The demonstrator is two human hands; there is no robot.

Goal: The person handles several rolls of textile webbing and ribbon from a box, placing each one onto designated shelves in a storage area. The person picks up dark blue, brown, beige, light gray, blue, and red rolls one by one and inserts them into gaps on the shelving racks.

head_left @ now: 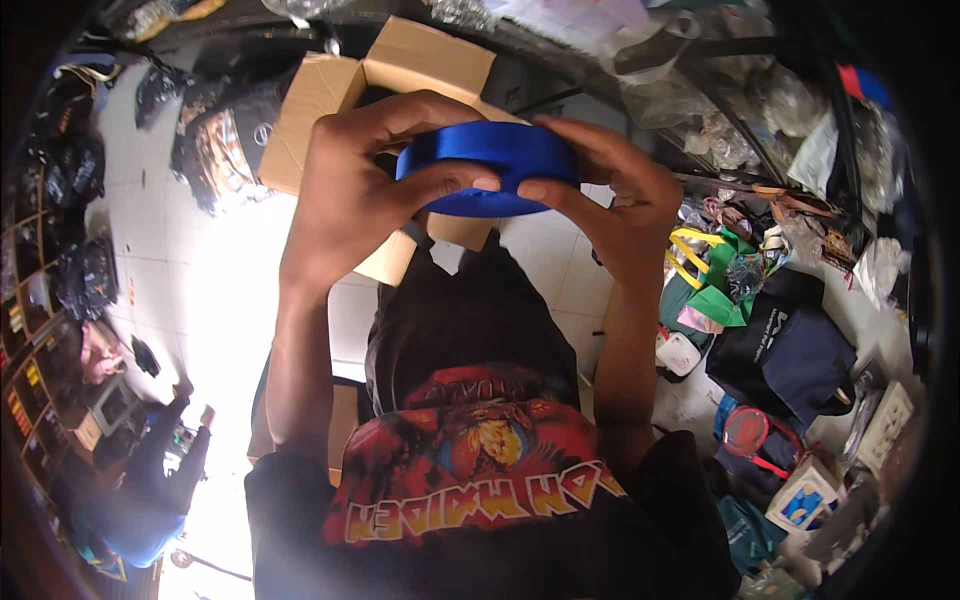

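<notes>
A flat, round roll of shiny blue ribbon is held up in front of my chest. My left hand grips its left side, with the thumb along the near face and the fingers curled over the top. On the other side my right hand clasps it the same way, and the two thumbs nearly meet. Behind and below the roll stands an open cardboard box with its flaps spread. My hands hide much of the box, and its contents are mostly out of sight.
Right of me lie a dark blue bag, a green bag with yellow handles and various small goods. Clear plastic packs fill a rack at the upper right. Another person is at the lower left, beside shelving.
</notes>
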